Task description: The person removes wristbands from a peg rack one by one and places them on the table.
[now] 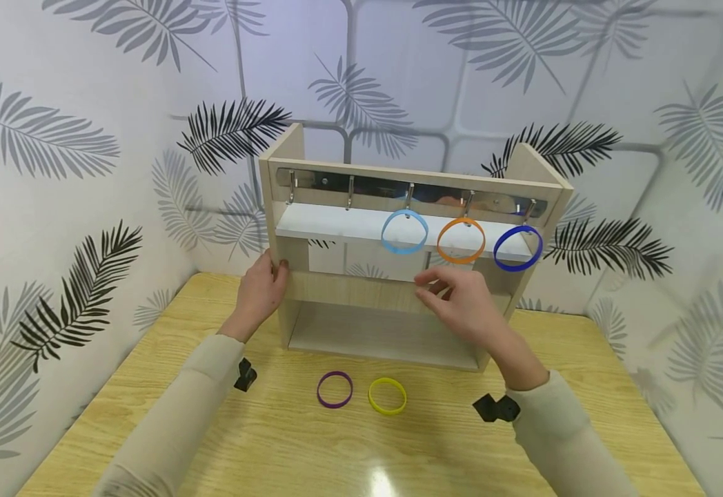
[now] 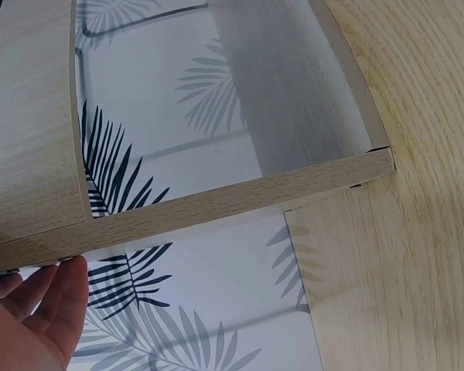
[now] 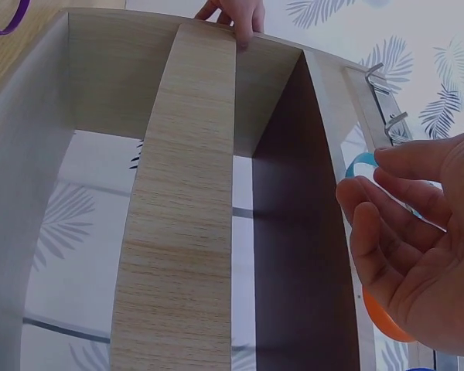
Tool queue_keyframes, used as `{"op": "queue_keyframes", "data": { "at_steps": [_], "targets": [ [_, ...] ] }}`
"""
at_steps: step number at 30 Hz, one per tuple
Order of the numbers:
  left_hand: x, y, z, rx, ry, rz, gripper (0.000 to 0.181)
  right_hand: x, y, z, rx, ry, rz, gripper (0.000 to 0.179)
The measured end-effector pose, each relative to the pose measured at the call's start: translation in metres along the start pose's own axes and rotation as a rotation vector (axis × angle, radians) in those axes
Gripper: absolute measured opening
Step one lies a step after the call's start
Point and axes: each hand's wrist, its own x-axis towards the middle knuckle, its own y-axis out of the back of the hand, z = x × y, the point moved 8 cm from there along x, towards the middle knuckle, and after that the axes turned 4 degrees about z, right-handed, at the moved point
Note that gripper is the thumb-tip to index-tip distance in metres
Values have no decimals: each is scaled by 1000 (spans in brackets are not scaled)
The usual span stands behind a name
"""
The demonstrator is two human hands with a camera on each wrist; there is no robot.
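A small wooden shelf stands upright, a metal hook rail along its top front. My left hand grips its left side panel, thumb at the front edge. My right hand is in front of the middle crossbar, fingers loosely bent and nothing between them. Above that hand, a light blue band, an orange band and a dark blue band hang from the middle hook and the two right of it. In the right wrist view, the fingers partly cover the light blue band.
On the table, before the shelf, lie a purple band and a yellow band. Two bare hooks are at the rail's left end. Leaf-patterned wall covering rises behind the shelf and along both sides.
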Motion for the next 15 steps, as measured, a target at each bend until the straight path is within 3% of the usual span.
{"op": "queue_keyframes", "data": {
  "at_steps": [15],
  "targets": [
    [-1,0,0,-2,10,-10,45,4,11,-5,-15,21,34,12]
  ]
}}
